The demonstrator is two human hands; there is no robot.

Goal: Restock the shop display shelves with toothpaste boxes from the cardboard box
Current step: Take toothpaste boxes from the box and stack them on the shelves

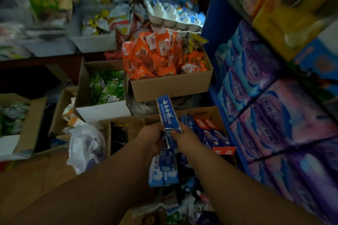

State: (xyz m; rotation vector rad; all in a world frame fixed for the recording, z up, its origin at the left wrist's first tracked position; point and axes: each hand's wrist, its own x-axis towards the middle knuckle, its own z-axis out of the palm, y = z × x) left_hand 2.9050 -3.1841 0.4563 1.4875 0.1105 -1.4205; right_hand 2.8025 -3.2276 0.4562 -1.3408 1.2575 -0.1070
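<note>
A blue toothpaste box (166, 112) with white lettering stands tilted above the open cardboard box (214, 113). My left hand (150, 138) and my right hand (185, 138) both grip its lower end, one on each side. Under my hands, more toothpaste boxes (213, 134) lie in the cardboard box, blue ones and red-and-blue ones. Further blue and white toothpaste boxes (163, 170) show below my wrists. The blue display shelves (219, 45) rise at the right.
Purple and blue packs (265, 107) fill the lower shelves, yellow packs (285, 20) the upper one. Cardboard boxes of orange snack packets (159, 55) and green packets (106, 86) stand ahead. A white plastic bag (84, 144) lies at the left.
</note>
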